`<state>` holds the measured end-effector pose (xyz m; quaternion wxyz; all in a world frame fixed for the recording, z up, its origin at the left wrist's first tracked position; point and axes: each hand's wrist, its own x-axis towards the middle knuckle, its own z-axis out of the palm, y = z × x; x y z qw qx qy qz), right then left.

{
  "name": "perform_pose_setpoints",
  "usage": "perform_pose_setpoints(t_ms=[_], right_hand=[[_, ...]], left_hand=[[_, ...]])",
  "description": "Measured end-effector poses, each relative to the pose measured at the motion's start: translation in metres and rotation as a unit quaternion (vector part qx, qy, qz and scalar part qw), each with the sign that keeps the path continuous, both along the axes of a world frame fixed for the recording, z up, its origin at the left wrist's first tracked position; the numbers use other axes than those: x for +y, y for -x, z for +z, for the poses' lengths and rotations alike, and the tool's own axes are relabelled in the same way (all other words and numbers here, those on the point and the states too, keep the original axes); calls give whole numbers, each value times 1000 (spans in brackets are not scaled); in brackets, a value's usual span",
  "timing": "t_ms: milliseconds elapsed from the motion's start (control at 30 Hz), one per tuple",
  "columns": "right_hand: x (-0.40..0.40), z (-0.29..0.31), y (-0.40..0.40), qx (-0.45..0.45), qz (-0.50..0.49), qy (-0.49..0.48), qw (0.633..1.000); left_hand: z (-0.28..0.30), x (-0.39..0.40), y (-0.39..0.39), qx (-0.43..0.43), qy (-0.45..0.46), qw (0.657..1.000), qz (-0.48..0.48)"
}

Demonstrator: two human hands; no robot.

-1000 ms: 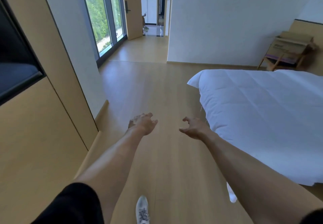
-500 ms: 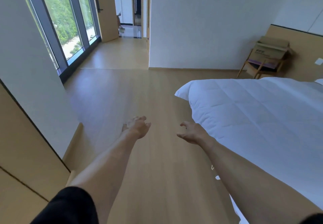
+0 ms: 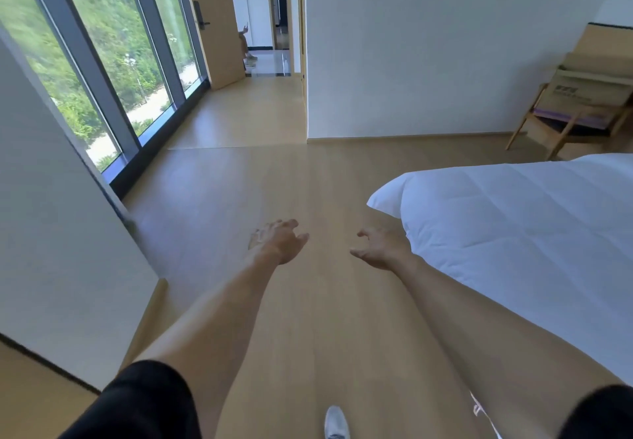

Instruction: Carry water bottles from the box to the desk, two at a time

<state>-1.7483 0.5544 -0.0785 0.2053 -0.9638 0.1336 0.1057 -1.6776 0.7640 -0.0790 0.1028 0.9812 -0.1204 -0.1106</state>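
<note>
Both my arms reach forward over the wooden floor. My left hand is empty, its fingers loosely curled. My right hand is empty too, fingers spread and relaxed. A cardboard box sits on a wooden chair at the far right, against the wood-panelled wall. No water bottle and no desk are in view.
A bed with a white duvet fills the right side. A white wall and tall windows line the left. An open doorway lies ahead, with someone's legs standing in it. My white shoe shows at the bottom.
The view has advanced along the floor and turned right; the cabinet on the left has slid out of sight. The chair and box look nearer. Both hands stay empty and outstretched.
</note>
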Motion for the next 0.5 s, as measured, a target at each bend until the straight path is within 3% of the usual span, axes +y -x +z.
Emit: perform_pose_setpoints(t_ms=[500], right_hand=[[-78, 4, -309, 21, 28, -9, 999]], left_hand=[[12, -73, -295, -1, -28, 999, 24]])
